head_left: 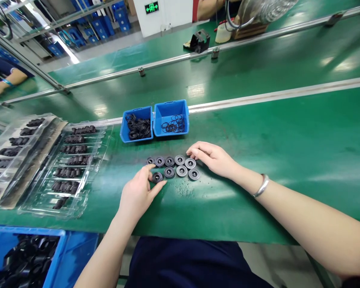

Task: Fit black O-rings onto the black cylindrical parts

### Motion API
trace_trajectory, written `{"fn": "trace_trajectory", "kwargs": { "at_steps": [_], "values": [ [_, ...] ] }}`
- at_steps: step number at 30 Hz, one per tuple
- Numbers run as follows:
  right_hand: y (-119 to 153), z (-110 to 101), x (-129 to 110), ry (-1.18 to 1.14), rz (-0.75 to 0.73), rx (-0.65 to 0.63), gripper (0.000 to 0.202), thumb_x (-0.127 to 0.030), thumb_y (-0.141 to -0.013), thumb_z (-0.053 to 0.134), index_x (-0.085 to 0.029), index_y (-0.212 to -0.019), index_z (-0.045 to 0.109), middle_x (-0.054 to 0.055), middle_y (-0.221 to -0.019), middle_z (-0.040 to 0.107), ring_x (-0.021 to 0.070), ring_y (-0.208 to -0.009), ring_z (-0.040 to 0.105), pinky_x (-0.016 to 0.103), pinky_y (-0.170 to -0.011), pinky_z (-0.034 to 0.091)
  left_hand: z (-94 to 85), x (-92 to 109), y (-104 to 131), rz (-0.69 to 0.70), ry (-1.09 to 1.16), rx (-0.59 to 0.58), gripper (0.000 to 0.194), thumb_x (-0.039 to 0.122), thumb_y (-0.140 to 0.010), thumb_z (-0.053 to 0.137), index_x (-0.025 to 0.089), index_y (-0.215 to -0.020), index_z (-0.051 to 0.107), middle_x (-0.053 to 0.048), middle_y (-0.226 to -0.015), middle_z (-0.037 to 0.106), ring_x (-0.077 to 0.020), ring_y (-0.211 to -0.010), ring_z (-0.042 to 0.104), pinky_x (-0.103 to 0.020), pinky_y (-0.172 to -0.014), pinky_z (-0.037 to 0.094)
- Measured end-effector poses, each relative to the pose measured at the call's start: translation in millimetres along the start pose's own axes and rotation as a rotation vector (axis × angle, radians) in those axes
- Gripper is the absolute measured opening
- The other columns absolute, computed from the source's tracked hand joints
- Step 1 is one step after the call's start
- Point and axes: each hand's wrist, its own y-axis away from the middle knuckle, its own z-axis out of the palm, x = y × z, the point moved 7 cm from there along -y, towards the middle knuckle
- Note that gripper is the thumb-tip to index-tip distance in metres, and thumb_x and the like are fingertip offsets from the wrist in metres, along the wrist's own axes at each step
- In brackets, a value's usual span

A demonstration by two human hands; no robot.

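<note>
Two rows of small round black parts with raised centres lie on the green worktop. My left hand [139,190] is at their left end, thumb and fingers closed around the edge of the nearest round black part [157,177]. One fingertip reaches the far-row part [150,161] beside it. At the other end, my right hand [213,158] has its fingers curled and the thumb close against them, right beside a round part [190,163]. Whatever its fingertips may hold is hidden. Tiny dark crumbs [186,189] are scattered on the worktop near the rows.
Behind the rows stand two blue bins [171,105] with black rubber rings. To the left, clear plastic trays [52,210] hold black parts. A blue crate [61,248] of black parts is at lower left. A metal rail [174,60] crosses behind; other people's arms show beyond.
</note>
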Motion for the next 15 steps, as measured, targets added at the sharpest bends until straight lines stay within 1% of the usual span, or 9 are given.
{"fn": "trace_trajectory", "kwargs": {
  "at_steps": [2, 4, 5, 6, 7, 9, 10, 12, 15],
  "values": [
    [0, 0, 0, -0.003, 0.007, -0.002, 0.035, -0.044, -0.101, 0.046, -0.018, -0.098, 0.068, 0.007, -0.094, 0.069, 0.0207, -0.086, 0.064, 0.035, -0.082, 0.049, -8.4, -4, -1, -0.103, 0.226, 0.078, 0.041, 0.044, -0.082, 0.073, 0.022, -0.113, 0.058, 0.005, -0.074, 0.056, -0.0098, -0.055, 0.051, -0.023, -0.058, 0.043],
    [0, 0, 1, -0.003, 0.010, -0.010, 0.036, -0.046, -0.101, 0.046, -0.018, -0.098, 0.068, 0.007, -0.095, 0.069, 0.0209, -0.086, 0.064, 0.035, -0.081, 0.050, -17.5, -14, 0, -0.263, 0.620, 0.181, 0.034, 0.050, -0.087, 0.065, 0.021, -0.103, 0.058, 0.005, -0.068, 0.050, -0.0091, -0.054, 0.048, -0.022, -0.057, 0.042],
    [0, 0, 1, 0.001, 0.009, -0.013, 0.037, -0.046, -0.101, 0.045, -0.018, -0.098, 0.069, 0.007, -0.095, 0.069, 0.0210, -0.086, 0.064, 0.035, -0.081, 0.050, -18.0, -20, 1, -0.365, 0.857, 0.204, 0.034, 0.052, -0.090, 0.060, 0.020, -0.100, 0.058, 0.005, -0.067, 0.047, -0.0089, -0.054, 0.047, -0.022, -0.057, 0.043],
    [0, 0, 1, 0.009, 0.008, -0.015, 0.037, -0.046, -0.101, 0.045, -0.018, -0.098, 0.069, 0.007, -0.095, 0.069, 0.0212, -0.086, 0.064, 0.035, -0.081, 0.050, -15.3, -24, 3, -0.473, 1.090, 0.195, 0.035, 0.053, -0.092, 0.055, 0.019, -0.098, 0.057, 0.005, -0.067, 0.045, -0.0088, -0.056, 0.048, -0.022, -0.057, 0.044],
    [0, 0, 1, 0.021, 0.006, -0.016, 0.037, -0.047, -0.101, 0.046, -0.018, -0.098, 0.069, 0.007, -0.095, 0.069, 0.0214, -0.086, 0.064, 0.035, -0.082, 0.049, -11.1, -26, 5, -0.571, 1.294, 0.157, 0.036, 0.053, -0.093, 0.052, 0.018, -0.098, 0.057, 0.003, -0.070, 0.046, -0.0091, -0.059, 0.050, -0.022, -0.059, 0.046],
    [0, 0, 1, 0.044, 0.007, -0.014, 0.036, -0.047, -0.101, 0.046, -0.019, -0.097, 0.069, 0.007, -0.095, 0.069, 0.0216, -0.086, 0.064, 0.035, -0.082, 0.049, -5.1, -24, 9, -0.694, 1.558, 0.061, 0.037, 0.052, -0.093, 0.051, 0.016, -0.101, 0.058, -0.002, -0.080, 0.053, -0.0117, -0.072, 0.057, -0.026, -0.069, 0.052],
    [-1, 0, 1, 0.051, 0.008, -0.016, 0.036, -0.047, -0.101, 0.045, -0.019, -0.097, 0.069, 0.007, -0.095, 0.069, 0.0218, -0.086, 0.064, 0.036, -0.082, 0.049, -4.9, -23, 10, -0.707, 1.620, 0.038, 0.037, 0.051, -0.092, 0.052, 0.016, -0.104, 0.059, -0.004, -0.087, 0.056, -0.0136, -0.080, 0.060, -0.028, -0.073, 0.054],
    [-1, 0, 2, 0.055, 0.012, -0.020, 0.037, -0.048, -0.101, 0.045, -0.020, -0.098, 0.068, 0.007, -0.095, 0.070, 0.0219, -0.085, 0.064, 0.036, -0.081, 0.049, -7.7, -24, 11, -0.649, 1.632, 0.037, 0.033, 0.043, -0.089, 0.057, 0.016, -0.108, 0.060, -0.007, -0.098, 0.059, -0.0165, -0.092, 0.063, -0.031, -0.081, 0.055],
    [-1, 1, 2, 0.049, 0.024, -0.014, 0.039, -0.051, -0.101, 0.045, -0.020, -0.098, 0.068, 0.007, -0.094, 0.070, 0.0221, -0.083, 0.065, 0.036, -0.078, 0.050, -12.3, -24, 12, -0.504, 1.487, 0.045, 0.031, 0.024, -0.082, 0.067, 0.018, -0.113, 0.061, -0.006, -0.106, 0.061, -0.0194, -0.108, 0.064, -0.034, -0.094, 0.054]
  ]
}}
